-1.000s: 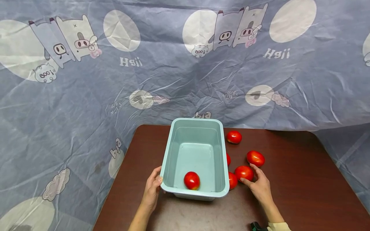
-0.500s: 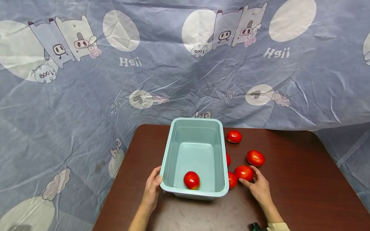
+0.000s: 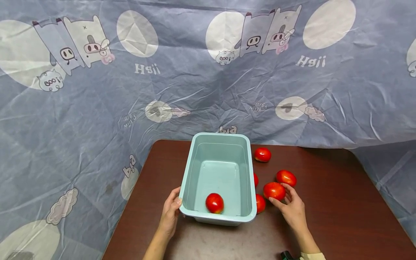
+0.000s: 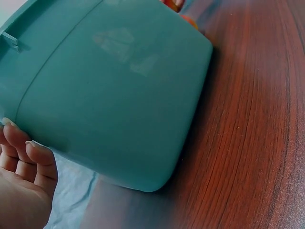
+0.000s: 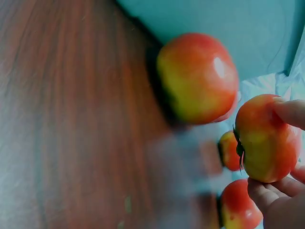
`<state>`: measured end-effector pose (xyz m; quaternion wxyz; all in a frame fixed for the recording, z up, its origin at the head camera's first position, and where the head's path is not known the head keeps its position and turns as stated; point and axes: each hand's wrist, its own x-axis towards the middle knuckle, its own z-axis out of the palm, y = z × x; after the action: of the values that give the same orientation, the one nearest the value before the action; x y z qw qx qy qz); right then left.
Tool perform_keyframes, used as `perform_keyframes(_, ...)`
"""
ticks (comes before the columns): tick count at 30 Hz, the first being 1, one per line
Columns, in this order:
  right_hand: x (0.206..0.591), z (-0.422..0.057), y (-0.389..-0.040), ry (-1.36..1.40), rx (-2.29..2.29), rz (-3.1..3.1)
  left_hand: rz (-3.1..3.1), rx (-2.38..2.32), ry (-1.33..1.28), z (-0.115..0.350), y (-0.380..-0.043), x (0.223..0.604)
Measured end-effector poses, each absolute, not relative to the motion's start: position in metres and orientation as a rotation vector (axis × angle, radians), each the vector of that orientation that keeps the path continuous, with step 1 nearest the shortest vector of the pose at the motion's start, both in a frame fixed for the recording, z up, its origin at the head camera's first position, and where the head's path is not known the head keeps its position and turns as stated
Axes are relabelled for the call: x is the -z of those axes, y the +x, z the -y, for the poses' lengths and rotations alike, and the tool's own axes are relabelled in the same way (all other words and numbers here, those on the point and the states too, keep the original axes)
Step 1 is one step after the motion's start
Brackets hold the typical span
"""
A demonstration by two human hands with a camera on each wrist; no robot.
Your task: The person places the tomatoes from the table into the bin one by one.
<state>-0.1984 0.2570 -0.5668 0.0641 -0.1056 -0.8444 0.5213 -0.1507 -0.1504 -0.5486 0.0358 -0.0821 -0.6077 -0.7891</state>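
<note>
With left hand (image 3: pixel 169 213) curled at the near-left corner, grips the green bin (image 3: pixel 219 177); with right hand (image 3: pixel 293 208), pinches one tomato (image 3: pixel 272 190) between thumb and fingers, right of the bin. Shows a second tomato (image 3: pixel 214 203) inside.

Right of the tub (image 3: pixel 222 176), the held tomato (image 3: pixel 273 190) has risen slightly off the surface (image 3: pixel 338 202), where it was resting half a second ago. The right grip (image 3: pixel 294 212) has come up with it by the same small amount, thumb and fingertips all higher beside the tub. In the head view, the held tomato now shows closer to the rear tomato (image 3: pixel 286 177), which lies farther out from the tub.
</note>
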Motion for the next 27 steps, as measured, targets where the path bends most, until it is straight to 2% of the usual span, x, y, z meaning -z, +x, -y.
perform_keyframes(8, 0.539, -0.242, -0.193, -0.236, -1.625, 2.506, 1.861, 2.429, -0.226, 0.15, -0.15, 0.548)
perform_keyframes(27, 0.5, -0.224, -0.18, -0.139, -1.765, 2.296, 1.847, 2.45, -0.223, 0.148, -0.151, 0.551)
